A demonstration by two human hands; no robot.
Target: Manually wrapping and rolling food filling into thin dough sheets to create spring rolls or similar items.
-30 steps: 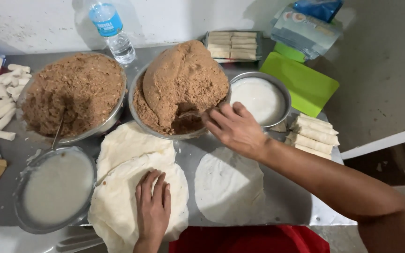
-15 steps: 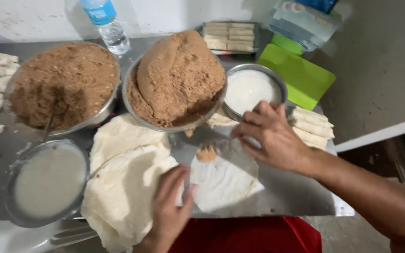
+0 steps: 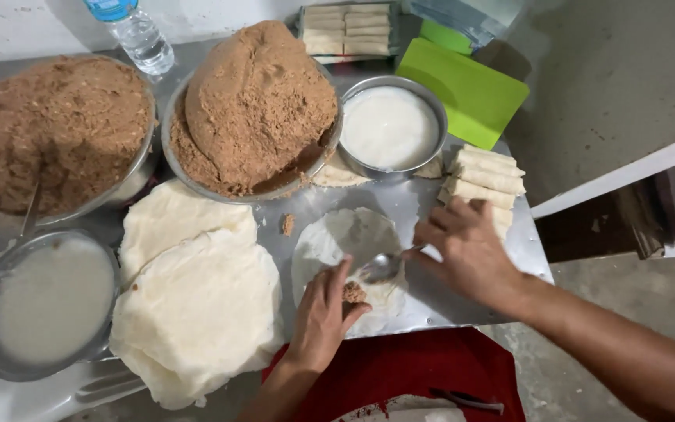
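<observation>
Head view: four metal bowls are being seen on the steel table (image 3: 431, 301), two heaped with brown filling (image 3: 255, 109) and two holding white liquid, the nearer-right one (image 3: 390, 125) beside a green board (image 3: 462, 90). One clear bottle (image 3: 136, 33) is standing at the back, two stacks of pale wrappers (image 3: 193, 305) are lying at the left, and several rolled pieces (image 3: 484, 176) are piled at the right. One single wrapper (image 3: 353, 262) is being worked between the hands. A spoon (image 3: 383, 267) is being gripped by the curled fingers of the right hand (image 3: 466, 250); half a second earlier that hand was higher, near the right bowl. A small lump of filling (image 3: 353, 293) is being pressed onto the wrapper by the left hand (image 3: 323, 316), fingers loosely bent, where before it was resting on the stack.
</observation>
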